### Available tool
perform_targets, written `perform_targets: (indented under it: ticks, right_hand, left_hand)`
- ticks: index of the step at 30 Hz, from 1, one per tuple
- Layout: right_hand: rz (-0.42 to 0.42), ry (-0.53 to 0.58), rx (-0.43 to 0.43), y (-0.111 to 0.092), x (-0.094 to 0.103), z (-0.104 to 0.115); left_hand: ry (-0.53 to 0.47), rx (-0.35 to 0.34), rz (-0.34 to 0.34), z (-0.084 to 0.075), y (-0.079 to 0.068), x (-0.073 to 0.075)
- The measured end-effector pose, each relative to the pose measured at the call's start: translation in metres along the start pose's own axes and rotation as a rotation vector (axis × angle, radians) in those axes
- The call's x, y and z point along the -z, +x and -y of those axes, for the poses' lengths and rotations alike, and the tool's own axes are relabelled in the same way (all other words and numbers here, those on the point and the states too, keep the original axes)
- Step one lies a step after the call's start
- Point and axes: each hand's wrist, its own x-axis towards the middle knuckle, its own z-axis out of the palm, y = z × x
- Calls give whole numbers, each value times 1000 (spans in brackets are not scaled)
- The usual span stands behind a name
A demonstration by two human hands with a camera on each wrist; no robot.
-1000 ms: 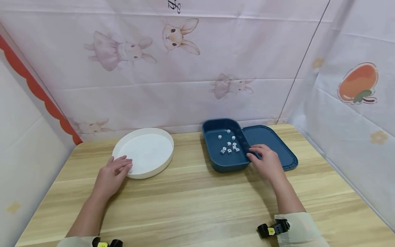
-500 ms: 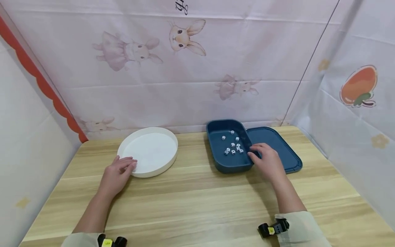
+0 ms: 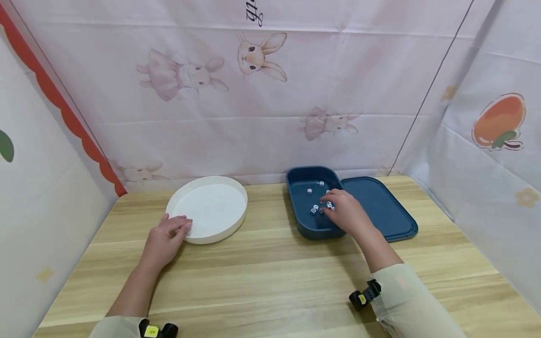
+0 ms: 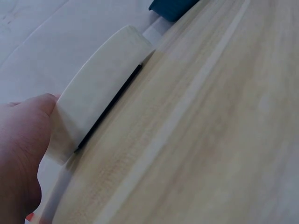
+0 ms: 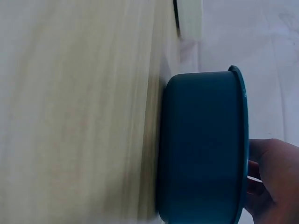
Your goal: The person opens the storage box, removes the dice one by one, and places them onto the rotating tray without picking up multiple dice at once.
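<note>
My left hand [image 3: 162, 241] rests on the near-left rim of a round white tray [image 3: 209, 211], its fingers lying over the edge. In the left wrist view, the tray's outer wall [image 4: 100, 88] rises beside my thumb. My right hand [image 3: 346, 211] reaches over the right wall of a dark blue rectangular box [image 3: 313, 230], thumb and forefinger apart close over the dice. Several small white dice [image 3: 314, 209] lie scattered on the box floor, some hidden under my fingers. The right wrist view has the box's side [image 5: 203, 144], with the fingers partly behind its rim.
A flat dark blue lid [image 3: 382, 211] lies right of the box, partly under my right forearm. The wooden table [image 3: 253, 281] meets a fabric backdrop [image 3: 253, 141] with rabbit prints behind the tray and box. More fabric hangs at both sides.
My right hand has moved left from the box's right rim to above the dice inside. My left hand has stayed at the tray's rim. The head view has shifted slightly.
</note>
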Motion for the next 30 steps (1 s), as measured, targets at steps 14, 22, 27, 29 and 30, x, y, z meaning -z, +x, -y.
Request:
perform_targets:
  ticks: [14,22,27,29,30]
  right_hand:
    - [220,-19,-37,27,-15,0]
    - [252,-122,46,32,-26,-2]
    - [263,-174,78,35,-30,-1]
    - [269,-188,85,36,-31,0]
    - [273,-192,86,37,-32,1]
  left_hand:
    - [2,-15,-12,3,0,-4]
    - [5,-14,0,3,1,-4]
    - [4,-6,1,3,0,-2]
    - [4,-3,-1,4,-1,-2]
    - [5,-2,-1,4,-2,-2]
